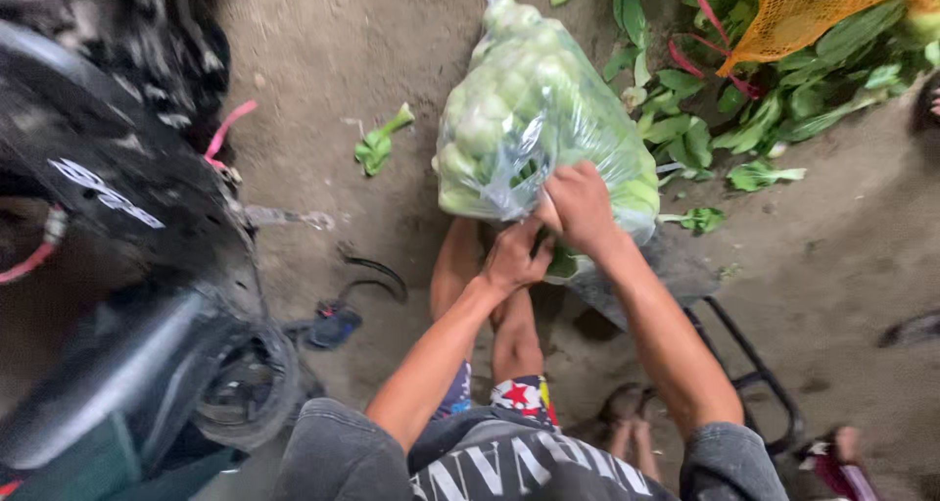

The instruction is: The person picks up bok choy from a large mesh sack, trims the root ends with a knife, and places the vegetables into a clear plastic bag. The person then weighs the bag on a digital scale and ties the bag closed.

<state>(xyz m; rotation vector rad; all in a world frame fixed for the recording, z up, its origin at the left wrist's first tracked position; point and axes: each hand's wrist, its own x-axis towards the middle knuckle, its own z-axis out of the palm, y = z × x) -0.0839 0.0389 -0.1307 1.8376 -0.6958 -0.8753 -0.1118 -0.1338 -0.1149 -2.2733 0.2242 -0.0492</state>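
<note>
A clear plastic bag stuffed with green leafy vegetables stands upright in the middle of the view, resting on a dark flat surface. My right hand grips the bag's lower edge, fingers closed on the plastic. Just below and to the left of it, my left hand pinches the same gathered plastic at the bag's bottom. Both forearms reach up from the bottom of the view.
A black motorbike fills the left side. Loose green leaves lie heaped on the dirt ground at upper right under an orange net sack. One stray leaf lies left of the bag. A black metal frame stands lower right.
</note>
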